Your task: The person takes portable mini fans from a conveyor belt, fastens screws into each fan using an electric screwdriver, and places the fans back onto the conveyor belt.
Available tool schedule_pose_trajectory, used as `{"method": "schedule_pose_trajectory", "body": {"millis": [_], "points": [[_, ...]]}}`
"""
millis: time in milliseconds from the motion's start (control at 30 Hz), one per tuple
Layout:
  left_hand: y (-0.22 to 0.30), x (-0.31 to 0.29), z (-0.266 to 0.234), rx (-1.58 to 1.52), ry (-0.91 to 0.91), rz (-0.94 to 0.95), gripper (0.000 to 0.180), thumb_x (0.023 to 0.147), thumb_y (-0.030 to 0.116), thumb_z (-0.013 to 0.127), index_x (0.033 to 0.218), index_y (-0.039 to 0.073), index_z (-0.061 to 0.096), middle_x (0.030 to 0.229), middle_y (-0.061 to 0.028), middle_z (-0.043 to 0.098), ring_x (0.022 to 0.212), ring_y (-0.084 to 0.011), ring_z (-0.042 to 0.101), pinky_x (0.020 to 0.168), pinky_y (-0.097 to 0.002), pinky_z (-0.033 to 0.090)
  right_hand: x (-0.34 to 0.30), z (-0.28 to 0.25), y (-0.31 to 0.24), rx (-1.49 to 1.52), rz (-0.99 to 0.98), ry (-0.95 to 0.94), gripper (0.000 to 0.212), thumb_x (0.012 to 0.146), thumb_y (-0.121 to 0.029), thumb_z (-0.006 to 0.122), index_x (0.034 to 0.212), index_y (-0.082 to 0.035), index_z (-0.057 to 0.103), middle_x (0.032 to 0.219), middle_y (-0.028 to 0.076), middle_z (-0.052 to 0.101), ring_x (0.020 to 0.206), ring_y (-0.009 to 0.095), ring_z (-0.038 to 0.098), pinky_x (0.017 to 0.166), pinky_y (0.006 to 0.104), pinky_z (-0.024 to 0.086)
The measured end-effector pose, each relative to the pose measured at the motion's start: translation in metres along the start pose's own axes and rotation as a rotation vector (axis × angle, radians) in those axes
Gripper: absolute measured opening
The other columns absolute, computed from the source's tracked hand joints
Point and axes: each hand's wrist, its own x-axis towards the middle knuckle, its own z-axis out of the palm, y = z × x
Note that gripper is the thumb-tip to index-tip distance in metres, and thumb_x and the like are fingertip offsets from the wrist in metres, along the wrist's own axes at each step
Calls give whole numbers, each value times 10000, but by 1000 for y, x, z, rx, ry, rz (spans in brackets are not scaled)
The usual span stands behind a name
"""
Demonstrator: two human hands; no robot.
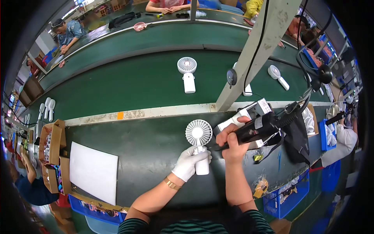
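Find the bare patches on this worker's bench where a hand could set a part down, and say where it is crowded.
Bare green top lies between the white sheet and the gloved left hand, and up toward the white rail. It is crowded at the held fan, the right hand with the black tool, and the cardboard boxes.

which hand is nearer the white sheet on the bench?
Left. The gloved left hand, gripping the white fan, sits just right of the white sheet; the right hand holds the black tool farther right.

A white glove covers the left hand [189,162] holding a white handheld fan [199,144], the right hand [232,141] holds a black tool [260,129], over a dark green bench [152,152] with a white sheet [93,172] at left.
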Motion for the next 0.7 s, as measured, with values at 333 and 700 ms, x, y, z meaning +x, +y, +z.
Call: {"method": "schedule_pose_trajectory", "body": {"millis": [333, 700], "points": [[-11, 3, -3, -32, 29, 18, 164, 808, 9, 609, 955, -2, 537, 846, -89, 619, 719, -168, 616, 653, -285, 521, -5, -2, 14, 39, 23, -55, 471, 759, 18, 590, 1140, -22, 316, 642, 103, 531, 500, 135, 492, 468, 249, 397], [-9, 1, -4, -63, 29, 60, 153, 816, 3, 590, 958, -9, 533, 840, -83, 614, 714, -167, 614, 633, -283, 516, -21, 4, 23, 162, 320, 1, 496, 657, 125, 639, 1068, -22, 403, 780, 47, 545, 665, 124, 541, 630, 265, 467]]}}
